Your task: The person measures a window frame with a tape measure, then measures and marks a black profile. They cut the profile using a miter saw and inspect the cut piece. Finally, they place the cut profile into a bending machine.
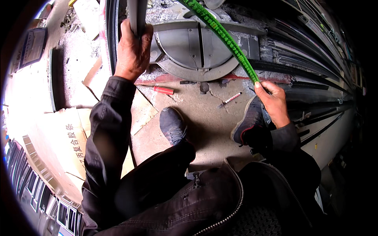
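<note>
The left hand [134,55], left of centre in the upper part of the frame, is closed around a grey bar [136,17], with the thumb on one side and the fingers on the other; the bar runs out through the top edge. The right hand [273,103], right of centre, pinches the lower end of a green tape measure [220,29] between thumb and fingers. The tape (bright green, with dark markings along it) enters at the top centre and slants down to the right, passing in front of a round grey saw table [179,45] in the upper middle.

Below the saw table, on the bare floor [212,131], lie a red-handled screwdriver [163,90] at centre left and a white and red marker [232,99] right of centre. Two dark shoes stand on that floor, the left shoe [172,122] near the middle and the right shoe [245,125] beneath the right hand. Long dark strips [315,94] are stacked at the right side, fanning toward the rim. Cardboard [59,137] covers much of the left side (glaring white in places), and a dark jacket [169,208] fills the bottom.
</note>
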Demonstrator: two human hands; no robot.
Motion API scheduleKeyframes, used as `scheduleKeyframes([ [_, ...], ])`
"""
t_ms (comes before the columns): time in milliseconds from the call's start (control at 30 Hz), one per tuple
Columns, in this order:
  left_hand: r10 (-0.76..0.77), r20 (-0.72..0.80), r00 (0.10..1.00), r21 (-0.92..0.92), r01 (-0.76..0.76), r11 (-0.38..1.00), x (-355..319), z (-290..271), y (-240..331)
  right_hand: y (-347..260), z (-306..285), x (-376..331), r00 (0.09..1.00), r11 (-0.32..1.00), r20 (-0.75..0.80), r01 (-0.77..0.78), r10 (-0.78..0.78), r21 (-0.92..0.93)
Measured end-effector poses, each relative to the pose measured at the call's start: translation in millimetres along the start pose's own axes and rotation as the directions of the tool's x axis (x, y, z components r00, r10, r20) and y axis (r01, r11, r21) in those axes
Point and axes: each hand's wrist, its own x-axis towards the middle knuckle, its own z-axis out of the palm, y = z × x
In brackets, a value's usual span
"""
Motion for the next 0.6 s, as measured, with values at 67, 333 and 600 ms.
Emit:
scheduleKeyframes([
  [67, -0.054, 0.038, 0.998, 0.150, 0.048, 0.988, -10, -14, 12, -2, 2, 1, 1.000, 1.000, -0.003, 0.008, -0.007, 0.012],
  [333, -0.038, 0.353, 0.935, 0.401, -0.115, 0.909, -44, -22, -14, 6, 0, 7, 1.000, 1.000, -0.004, -0.007, 0.007, 0.013],
  [600, -0.100, 0.446, 0.889, 0.440, -0.120, 0.890, -42, -14, -11, 5, 5, 13, 0.999, 0.999, 0.018, -0.039, 0.040, -0.038],
])
